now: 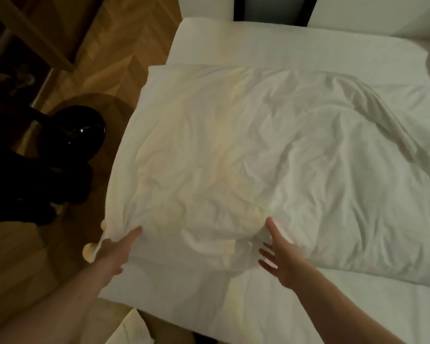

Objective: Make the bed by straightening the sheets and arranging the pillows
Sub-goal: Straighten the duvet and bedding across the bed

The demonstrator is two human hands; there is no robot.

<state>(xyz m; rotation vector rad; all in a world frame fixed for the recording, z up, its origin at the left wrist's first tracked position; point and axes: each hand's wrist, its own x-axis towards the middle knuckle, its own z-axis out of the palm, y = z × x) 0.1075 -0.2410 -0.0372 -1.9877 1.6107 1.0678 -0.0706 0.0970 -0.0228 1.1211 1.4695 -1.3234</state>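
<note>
Bed (271,43): a white mattress under a fitted sheet, its bare far strip showing beyond the duvet and its near edge showing under the person's arms.
Duvet (246,150): white and heavily creased, spread over the middle of the bed; its left edge hangs just past the bed's left side, and a long raised fold curves across it toward the bed's right side.
Left hand (119,247): at the near left corner of the duvet, at the bed's left edge.
Left fingers (134,232): one finger lies straight on top of the cloth; the others are tucked under the bunched corner, pinching it, with two fingertips showing past the cloth's edge off the side of the bed.
Right hand (282,256): over the near part of the bed, just at the duvet's near edge, right of the left hand and well apart from it.
Right fingers (273,229): straight and spread, holding nothing; the longest one touches or nearly touches the cloth, and I cannot tell which.
Pillows: a white shape at the bed's far right corner (372,13) may be one, too cropped to be sure.
Floor (124,38): wood in a herringbone pattern, left of the bed.
Dark glossy object (80,130): round, black, on the floor left of the bed, beside other dark shapes too dim to name.
</note>
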